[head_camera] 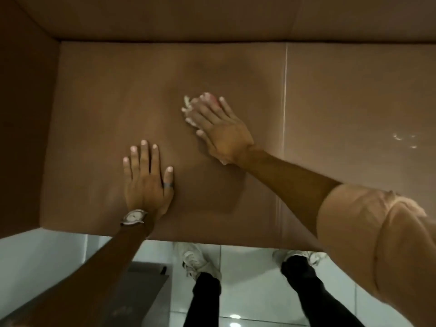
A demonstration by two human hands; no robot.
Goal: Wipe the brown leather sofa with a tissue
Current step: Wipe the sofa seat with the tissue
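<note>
Leather, brown and smooth with a dull sheen, fills my view: the sofa seat, its right cushion and backrest cut off by the frame. My left hand lies flat on it, fingers straight. My right hand presses the white tissue down with flat fingers; I see only crumpled, blurred edges poking out.

Left hand flat, palm down, fingers straight and slightly spread, arm extended. Right hand reaches further forward, fingers straight, palm pressing down.
</note>
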